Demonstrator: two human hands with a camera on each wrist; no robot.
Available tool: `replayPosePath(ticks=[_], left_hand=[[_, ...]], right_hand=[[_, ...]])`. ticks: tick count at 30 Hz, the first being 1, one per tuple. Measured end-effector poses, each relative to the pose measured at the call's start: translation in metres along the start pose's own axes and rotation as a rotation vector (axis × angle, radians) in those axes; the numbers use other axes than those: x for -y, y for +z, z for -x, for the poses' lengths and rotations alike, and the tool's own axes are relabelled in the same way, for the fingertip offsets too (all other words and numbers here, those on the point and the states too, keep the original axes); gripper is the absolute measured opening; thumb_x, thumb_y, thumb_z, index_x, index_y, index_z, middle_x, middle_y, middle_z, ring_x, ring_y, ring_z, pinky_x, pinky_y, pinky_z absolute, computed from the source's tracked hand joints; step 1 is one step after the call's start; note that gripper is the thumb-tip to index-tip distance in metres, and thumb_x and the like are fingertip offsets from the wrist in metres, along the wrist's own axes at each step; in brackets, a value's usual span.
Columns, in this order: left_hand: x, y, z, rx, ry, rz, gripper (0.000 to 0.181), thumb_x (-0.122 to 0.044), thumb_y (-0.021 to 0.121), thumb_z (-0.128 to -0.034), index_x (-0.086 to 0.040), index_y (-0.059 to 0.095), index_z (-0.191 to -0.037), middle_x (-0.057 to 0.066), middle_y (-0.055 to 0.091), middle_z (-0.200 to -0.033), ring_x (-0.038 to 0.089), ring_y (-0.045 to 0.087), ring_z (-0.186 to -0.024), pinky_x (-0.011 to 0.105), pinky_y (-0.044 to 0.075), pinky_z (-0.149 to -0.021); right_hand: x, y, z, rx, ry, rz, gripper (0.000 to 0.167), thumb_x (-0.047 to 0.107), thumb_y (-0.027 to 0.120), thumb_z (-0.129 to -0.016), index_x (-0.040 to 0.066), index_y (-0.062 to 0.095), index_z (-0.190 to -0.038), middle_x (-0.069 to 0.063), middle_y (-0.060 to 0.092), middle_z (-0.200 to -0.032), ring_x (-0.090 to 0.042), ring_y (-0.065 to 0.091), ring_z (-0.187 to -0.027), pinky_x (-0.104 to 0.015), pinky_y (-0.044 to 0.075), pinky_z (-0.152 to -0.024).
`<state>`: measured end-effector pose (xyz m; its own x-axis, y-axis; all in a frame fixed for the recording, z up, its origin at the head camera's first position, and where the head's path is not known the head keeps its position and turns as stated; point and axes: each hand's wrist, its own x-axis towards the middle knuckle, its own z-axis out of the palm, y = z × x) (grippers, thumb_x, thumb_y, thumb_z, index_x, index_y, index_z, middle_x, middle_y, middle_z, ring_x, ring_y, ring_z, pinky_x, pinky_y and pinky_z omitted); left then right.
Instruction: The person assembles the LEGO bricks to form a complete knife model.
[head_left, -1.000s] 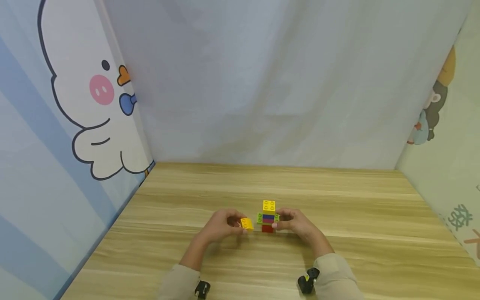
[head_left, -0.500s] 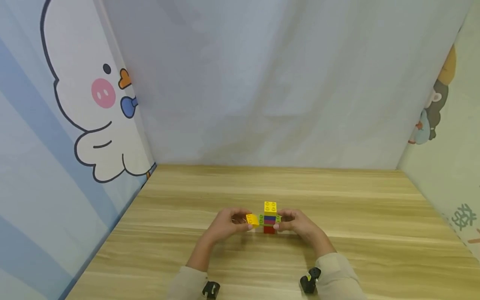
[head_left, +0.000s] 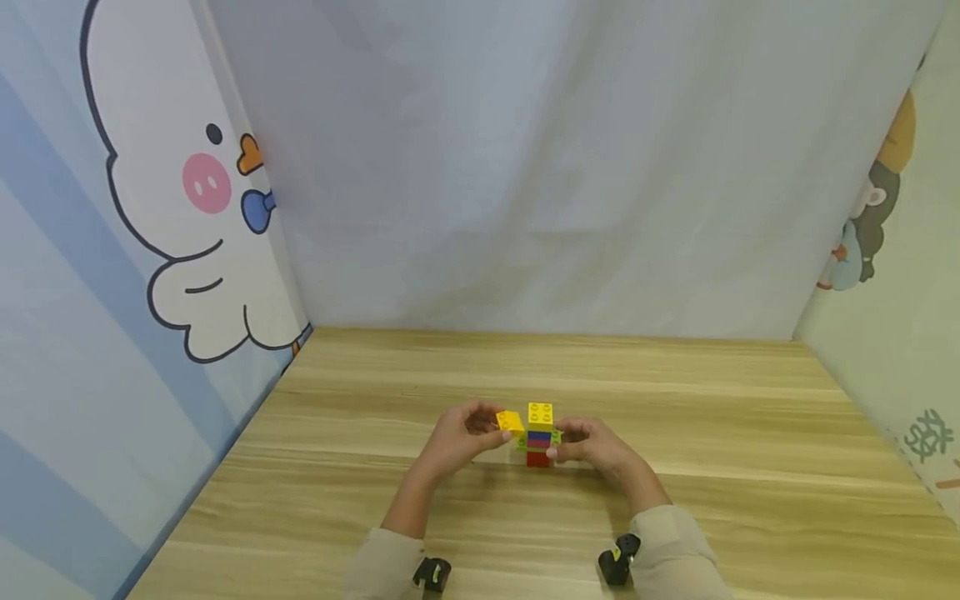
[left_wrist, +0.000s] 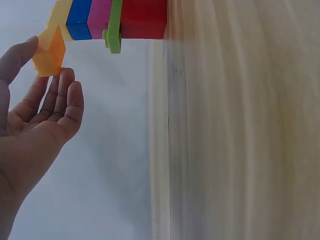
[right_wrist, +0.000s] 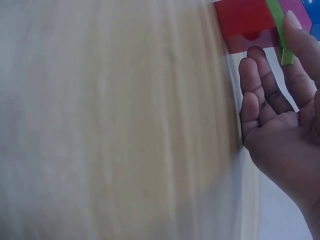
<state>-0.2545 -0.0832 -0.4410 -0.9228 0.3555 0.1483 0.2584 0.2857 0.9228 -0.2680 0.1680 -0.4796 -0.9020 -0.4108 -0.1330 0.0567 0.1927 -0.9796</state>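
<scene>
A tower of toy bricks stands on the table, with a red brick (head_left: 537, 459) lowest. Above it come a thin green plate (right_wrist: 283, 40) jutting out at both sides, a pink brick (left_wrist: 101, 19), a blue brick (left_wrist: 80, 19) and a studded yellow brick (head_left: 540, 416) on top. My left hand (head_left: 461, 435) pinches an orange-yellow brick (left_wrist: 50, 52) by thumb and fingertips, tilted, just left of the tower's upper part. From the right side, my right hand (head_left: 597, 444) pinches the tower at the green plate's end, the other fingers curled near the red brick.
The wood-grain table (head_left: 420, 367) reaches back to a pale curtain (head_left: 540, 167). Printed cloth walls border it on the left (head_left: 202, 275) and right (head_left: 885, 358). A black wrist device (head_left: 618, 560) sits by each sleeve cuff.
My left hand has moved right and upward with the orange-yellow brick, from low beside the tower to near its top. The right hand keeps its grip on the tower, nearly still.
</scene>
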Motion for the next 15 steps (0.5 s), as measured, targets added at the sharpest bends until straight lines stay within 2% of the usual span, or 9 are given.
replayPosePath(ticks=[4,9,15], left_hand=[[-0.002,0.004,-0.003,-0.023,0.042,0.03,0.035,-0.021,0.071,-0.0836,-0.005,0.061,-0.114,0.004,0.062,-0.098,0.019,0.058,-0.085,0.032,0.05,-0.075],[-0.007,0.007,-0.006,-0.056,0.066,0.075,0.036,-0.015,0.07,-0.0848,-0.003,0.06,-0.117,0.007,0.061,-0.104,0.021,0.058,-0.091,0.033,0.048,-0.081],[-0.033,0.006,0.002,-0.07,0.087,0.135,0.033,-0.006,0.066,-0.0861,0.005,0.057,-0.117,0.013,0.059,-0.105,0.029,0.056,-0.096,0.035,0.048,-0.084]], right_hand=[[0.001,0.0,0.001,-0.011,0.01,0.004,0.057,0.013,0.072,-0.081,-0.01,0.048,-0.127,-0.011,0.06,-0.096,-0.022,0.057,-0.084,-0.039,0.044,-0.086],[0.002,0.0,0.001,-0.018,0.022,0.007,0.058,0.014,0.072,-0.081,-0.009,0.047,-0.128,-0.012,0.058,-0.096,-0.023,0.057,-0.084,-0.041,0.043,-0.087],[0.002,-0.001,0.0,-0.009,0.029,0.006,0.058,0.016,0.073,-0.081,-0.008,0.048,-0.127,-0.012,0.059,-0.097,-0.024,0.058,-0.085,-0.044,0.041,-0.089]])
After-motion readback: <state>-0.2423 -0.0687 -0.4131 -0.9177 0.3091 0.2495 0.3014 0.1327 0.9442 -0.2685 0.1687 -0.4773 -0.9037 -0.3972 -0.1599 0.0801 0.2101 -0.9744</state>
